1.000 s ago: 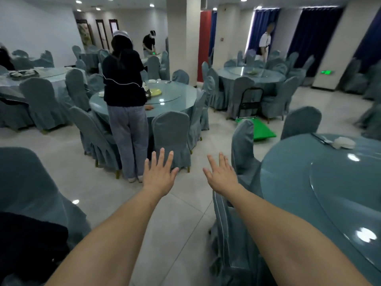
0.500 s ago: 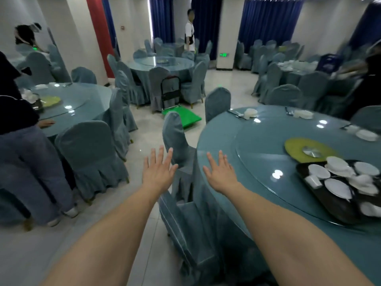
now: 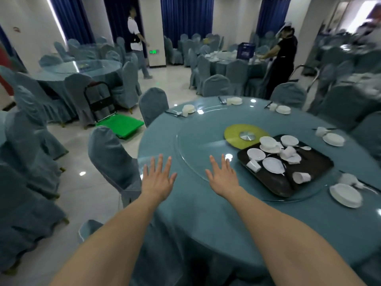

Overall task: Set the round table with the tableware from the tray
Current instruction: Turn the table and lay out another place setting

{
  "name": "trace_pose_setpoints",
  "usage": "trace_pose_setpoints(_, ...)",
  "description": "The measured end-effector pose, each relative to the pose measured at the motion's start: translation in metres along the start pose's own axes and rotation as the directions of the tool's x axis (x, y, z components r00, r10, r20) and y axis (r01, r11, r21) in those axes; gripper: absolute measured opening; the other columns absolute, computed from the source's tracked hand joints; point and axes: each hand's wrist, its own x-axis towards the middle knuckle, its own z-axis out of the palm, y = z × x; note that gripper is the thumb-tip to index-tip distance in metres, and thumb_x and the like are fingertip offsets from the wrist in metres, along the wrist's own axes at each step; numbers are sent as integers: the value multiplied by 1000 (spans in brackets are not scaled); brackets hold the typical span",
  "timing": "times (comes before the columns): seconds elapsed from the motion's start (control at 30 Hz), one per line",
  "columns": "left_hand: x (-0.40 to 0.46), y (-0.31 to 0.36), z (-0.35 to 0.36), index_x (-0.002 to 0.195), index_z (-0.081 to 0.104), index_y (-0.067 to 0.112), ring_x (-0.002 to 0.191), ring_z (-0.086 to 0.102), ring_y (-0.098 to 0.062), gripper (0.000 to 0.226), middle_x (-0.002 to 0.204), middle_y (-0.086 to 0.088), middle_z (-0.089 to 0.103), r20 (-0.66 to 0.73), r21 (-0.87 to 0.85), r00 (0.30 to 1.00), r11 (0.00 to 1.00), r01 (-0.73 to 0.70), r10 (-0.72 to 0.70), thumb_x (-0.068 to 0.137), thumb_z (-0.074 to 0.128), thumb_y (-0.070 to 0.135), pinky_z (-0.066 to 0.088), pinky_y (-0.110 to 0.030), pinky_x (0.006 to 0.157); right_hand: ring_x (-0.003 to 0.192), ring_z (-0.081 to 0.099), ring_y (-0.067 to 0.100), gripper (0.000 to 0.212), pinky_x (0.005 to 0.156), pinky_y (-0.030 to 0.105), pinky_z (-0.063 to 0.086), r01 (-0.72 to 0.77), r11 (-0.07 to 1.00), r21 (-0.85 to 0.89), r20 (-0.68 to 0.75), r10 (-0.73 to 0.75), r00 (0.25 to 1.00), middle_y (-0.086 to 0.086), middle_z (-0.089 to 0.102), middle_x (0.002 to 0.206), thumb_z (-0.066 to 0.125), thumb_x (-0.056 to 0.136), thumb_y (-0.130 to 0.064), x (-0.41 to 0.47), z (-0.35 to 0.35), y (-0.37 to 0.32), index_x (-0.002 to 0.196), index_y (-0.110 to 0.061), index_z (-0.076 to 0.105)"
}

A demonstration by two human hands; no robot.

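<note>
A round table (image 3: 198,215) in a blue-grey cloth fills the right half of the head view. On its glass turntable (image 3: 195,141) sits a dark tray (image 3: 317,162) holding several white plates, bowls, cups and spoons. My left hand (image 3: 157,179) hovers over the table's near left edge, fingers straight and spread, holding nothing. My right hand (image 3: 221,177) is stretched out flat at the turntable's near rim, left of the tray, also empty. Place settings of white plates (image 3: 345,195) and cups lie along the far and right rim.
Covered chairs (image 3: 111,159) stand around the table on the left. A green platform trolley (image 3: 121,123) lies on the floor beyond. Other covered tables fill the hall. A person in black (image 3: 282,58) works at a far table; another person (image 3: 136,38) walks at the back.
The view has swung right, from the hall with the person in black to this table; the tray is now fully in sight. Both hands stay outstretched and open.
</note>
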Motion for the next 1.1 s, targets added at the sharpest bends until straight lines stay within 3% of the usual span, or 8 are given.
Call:
trace_pose_setpoints(0.3,64,93,32,156,-9,33,152,-7,-30,66,166,-1,-12,43,-35,983,983,-178,179,100,13,59,3,-52,122,157,-7,32,66,124,51,13,-186,982,-40,-15,185,983,14,-11,169,24,106,-55,1,-15,96,163,-33,0)
trace_pose_setpoints(0.73,129,153,85,156,-11,32,152,-8,-30,65,165,-2,-13,112,-71,938,944,-323,329,100,10,58,4,-52,122,157,-5,32,65,125,51,14,-335,942,-25,38,336,941,12,-12,170,23,106,-56,39,8,158,162,-35,-1)
trace_pose_setpoints(1.1,182,188,166,156,-11,33,152,-7,-29,64,166,-2,-8,306,-146,854,907,-395,421,100,9,58,3,-52,122,157,1,31,63,124,51,16,-495,868,33,188,481,856,10,-10,170,28,106,-53,63,63,197,162,-36,4)
